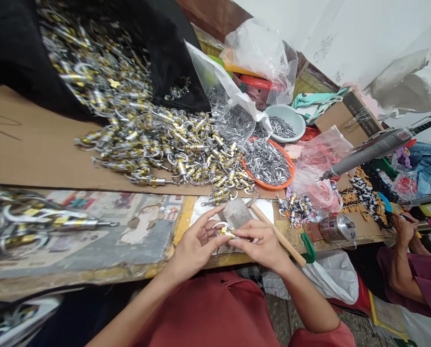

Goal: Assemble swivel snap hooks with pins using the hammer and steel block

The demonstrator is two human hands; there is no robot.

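Note:
Between my two hands is a small silver-and-yellow metal fitting with a curved pale arm (pixel 225 230). My left hand (pixel 197 243) pinches its near side with thumb and fingers. From the other side, my right hand (pixel 262 241) grips its end between thumb and forefinger; the fingertips partly cover it. Just beyond the hands sits a grey metal block (pixel 238 213) on the worktable. A hammer with a wooden handle (pixel 282 237) lies beside my right hand, slanting toward the table's front edge. Many similar fittings form a large pile (pixel 172 144) beyond my left hand.
An orange-rimmed bowl (pixel 291 176) of small metal parts stands past the pile, near a pale bowl (pixel 300 125). An electric screwdriver (pixel 367 152) hangs at right. A metal mug (pixel 338 229) and green clamp (pixel 309 250) are near the edge. A co-worker's arm (pixel 403 262) is far right.

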